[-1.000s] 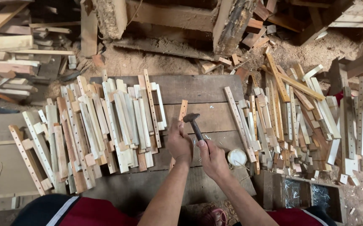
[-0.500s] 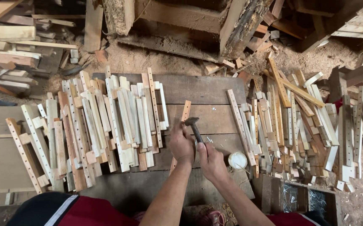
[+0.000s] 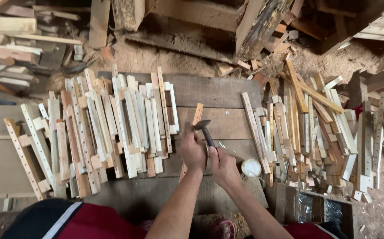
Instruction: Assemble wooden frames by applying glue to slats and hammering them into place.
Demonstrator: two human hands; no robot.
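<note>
My right hand (image 3: 224,167) grips the handle of a small hammer (image 3: 204,129), whose dark head hangs just above a narrow wooden strip with holes (image 3: 197,113). That strip lies lengthwise on the dark plank bench (image 3: 218,92). My left hand (image 3: 193,149) rests on the strip's nearer part and covers it; its fingers are curled as if pinching something small, which I cannot make out. Both hands sit close together at the middle of the bench.
A pile of assembled slat frames (image 3: 99,128) lies to the left. Loose drilled strips (image 3: 307,128) are heaped on the right. A small round white container (image 3: 251,167) stands by my right hand. Rough timber and sawdust lie beyond the bench.
The hammer head has dropped slightly toward the strip. Both hands stay in the same place; the view has shifted a little.
</note>
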